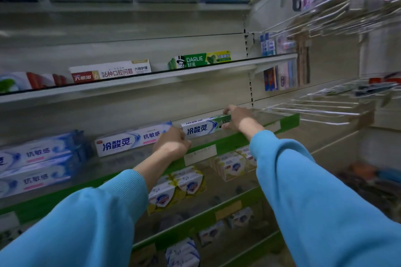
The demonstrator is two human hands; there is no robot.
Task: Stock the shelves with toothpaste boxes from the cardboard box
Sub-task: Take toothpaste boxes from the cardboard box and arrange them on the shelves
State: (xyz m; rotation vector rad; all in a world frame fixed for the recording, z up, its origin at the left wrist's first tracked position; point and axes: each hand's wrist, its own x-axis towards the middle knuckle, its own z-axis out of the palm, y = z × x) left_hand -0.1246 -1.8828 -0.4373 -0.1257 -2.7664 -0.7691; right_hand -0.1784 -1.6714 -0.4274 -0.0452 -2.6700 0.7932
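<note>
Toothpaste box (200, 129), white and blue with a green end: centre of frame, lying lengthwise on the shelf (289, 119) with the green price rail, printed face outward. Held at both ends, likely so it can be squared to the rail and slid into line.

Left hand (172, 144): centre of frame, fingers curled around the box's left end, knuckles toward the camera, resting at the rail.

Right hand (237, 118): right of centre, thumb and fingers pinching the box's green end from above and below.

Neighbouring box (130, 140), same brand, pink stripe: just left of the held one, its right end hidden behind the left hand. Whether the two touch cannot be told.

Stacked boxes (36, 163): left edge of frame, same shelf, blurred.

Green Darlie box (201, 60) and red-and-white box (110, 70): shelf above, upper centre, faces outward, well apart.

Soap packs (175, 188): shelf below, lower centre.

Cardboard box: not in view.

Judgement: shelf space lower right of the held box looks open for more stock.
</note>
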